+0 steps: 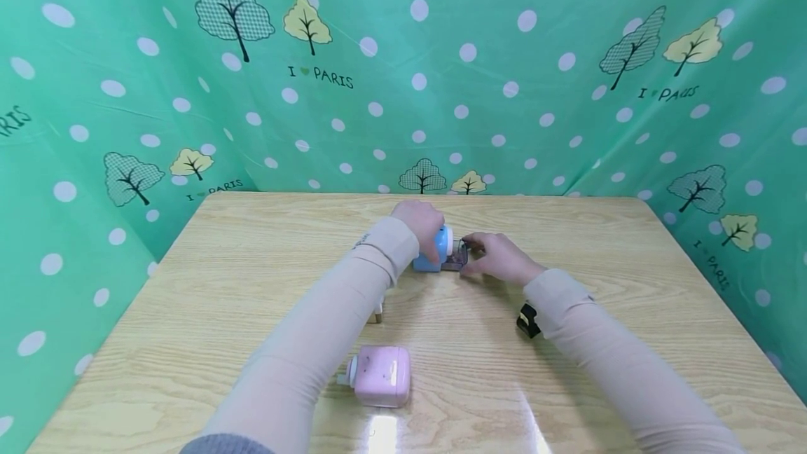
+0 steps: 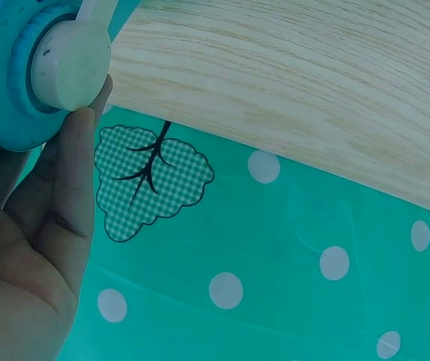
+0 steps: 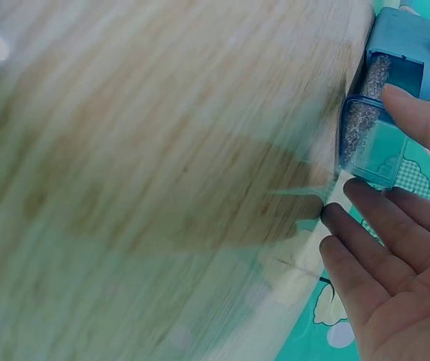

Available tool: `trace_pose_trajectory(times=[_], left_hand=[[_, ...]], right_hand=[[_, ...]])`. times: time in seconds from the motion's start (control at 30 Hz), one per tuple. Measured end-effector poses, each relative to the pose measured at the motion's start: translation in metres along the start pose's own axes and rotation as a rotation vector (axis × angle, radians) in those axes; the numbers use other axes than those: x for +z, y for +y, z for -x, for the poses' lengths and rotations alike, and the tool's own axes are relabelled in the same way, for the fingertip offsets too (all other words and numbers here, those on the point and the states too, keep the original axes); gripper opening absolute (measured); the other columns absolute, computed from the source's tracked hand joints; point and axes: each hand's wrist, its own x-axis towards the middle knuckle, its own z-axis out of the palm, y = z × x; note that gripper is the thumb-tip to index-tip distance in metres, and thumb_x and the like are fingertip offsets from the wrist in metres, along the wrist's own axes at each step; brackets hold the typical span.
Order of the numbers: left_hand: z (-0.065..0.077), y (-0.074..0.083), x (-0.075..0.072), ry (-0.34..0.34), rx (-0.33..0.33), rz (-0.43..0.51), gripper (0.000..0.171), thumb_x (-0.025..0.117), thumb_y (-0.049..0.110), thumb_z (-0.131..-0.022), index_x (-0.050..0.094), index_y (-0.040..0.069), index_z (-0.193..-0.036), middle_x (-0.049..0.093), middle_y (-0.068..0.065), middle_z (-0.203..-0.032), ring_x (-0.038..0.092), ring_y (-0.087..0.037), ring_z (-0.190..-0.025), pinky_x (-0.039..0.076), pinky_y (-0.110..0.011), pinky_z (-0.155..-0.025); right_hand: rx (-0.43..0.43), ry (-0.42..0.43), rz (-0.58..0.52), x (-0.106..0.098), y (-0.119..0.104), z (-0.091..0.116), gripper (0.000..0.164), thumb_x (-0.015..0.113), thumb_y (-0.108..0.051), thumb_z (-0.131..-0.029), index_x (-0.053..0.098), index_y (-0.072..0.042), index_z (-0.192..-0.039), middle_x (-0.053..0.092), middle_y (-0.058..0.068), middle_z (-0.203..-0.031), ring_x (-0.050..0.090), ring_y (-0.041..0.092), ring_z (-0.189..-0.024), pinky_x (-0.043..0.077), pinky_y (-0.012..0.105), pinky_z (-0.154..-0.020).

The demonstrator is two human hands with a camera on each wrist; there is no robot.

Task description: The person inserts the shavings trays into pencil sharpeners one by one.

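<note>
My left hand [image 1: 421, 225] grips a blue crank pencil sharpener [image 1: 429, 261] near the back of the table. Its white crank knob [image 2: 72, 66] shows above the fingertips in the left wrist view. A see-through shavings drawer [image 1: 455, 258] sticks partway out of the sharpener's right side, with grey shavings [image 3: 361, 128] inside. At the drawer's outer end, my right hand [image 1: 498, 258] has its thumb on one side and its fingers on the other, pinching it. The thumb [image 3: 418, 124] overlaps the drawer's edge in the right wrist view.
A pink box-shaped thing [image 1: 382, 377] with a white knob-like part lies at the front. Beside the right sleeve is a small black object [image 1: 528, 321]. A white piece with a metal end [image 1: 377, 312] is half hidden by the left forearm. Green curtain [image 1: 416, 111] stands behind the table.
</note>
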Motion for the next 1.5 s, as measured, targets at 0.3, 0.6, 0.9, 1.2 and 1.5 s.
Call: trace_pose_trajectory(times=[0.3,0.6,0.9,1.2,1.5], left_hand=[[-0.0013,-0.0005,0.0017,0.005,0.005,0.001,0.064,0.081,0.059,-0.065,0.074,0.016,-0.112,0.07,0.003,-0.093,0.062,-0.015,-0.082,0.055,-0.033,-0.073],[0.0,0.0002,0.0,-0.009,0.012,-0.001,0.06,0.081,0.057,-0.066,0.073,0.016,-0.109,0.069,0.004,-0.089,0.062,-0.014,-0.079,0.054,-0.031,-0.072],[-0.0005,-0.0002,0.0001,0.008,0.0,0.001,0.065,0.081,0.058,-0.065,0.074,0.016,-0.113,0.072,0.002,-0.097,0.063,-0.016,-0.084,0.056,-0.034,-0.074],[0.001,-0.0001,-0.0008,0.012,0.002,0.0,0.067,0.08,0.057,-0.066,0.073,0.016,-0.118,0.073,0.001,-0.105,0.065,-0.017,-0.091,0.057,-0.035,-0.079],[0.0006,-0.0001,-0.0005,0.018,0.006,0.008,0.066,0.08,0.056,-0.065,0.073,0.016,-0.117,0.073,0.001,-0.103,0.065,-0.017,-0.089,0.057,-0.034,-0.078]], right_hand=[[0.002,-0.007,-0.004,0.0009,-0.0004,-0.0023,0.075,0.078,-0.024,-0.08,0.051,0.009,-0.142,0.06,0.028,-0.137,0.055,0.042,-0.127,0.039,0.054,-0.11],[0.002,-0.006,0.004,0.0017,-0.004,-0.0029,0.073,0.079,-0.022,-0.08,0.053,0.01,-0.14,0.06,0.028,-0.137,0.055,0.043,-0.127,0.04,0.054,-0.11],[-0.015,0.007,0.019,0.0034,-0.0076,-0.0033,0.069,0.079,-0.021,-0.08,0.056,0.01,-0.137,0.063,0.027,-0.132,0.058,0.041,-0.122,0.043,0.053,-0.107],[-0.032,0.018,0.016,0.0041,-0.007,-0.0035,0.067,0.078,-0.019,-0.08,0.056,0.012,-0.136,0.064,0.028,-0.13,0.059,0.042,-0.121,0.044,0.053,-0.106],[-0.041,0.018,0.018,0.0067,-0.008,-0.0044,0.067,0.078,-0.019,-0.08,0.057,0.011,-0.135,0.064,0.028,-0.13,0.059,0.042,-0.121,0.044,0.052,-0.107]])
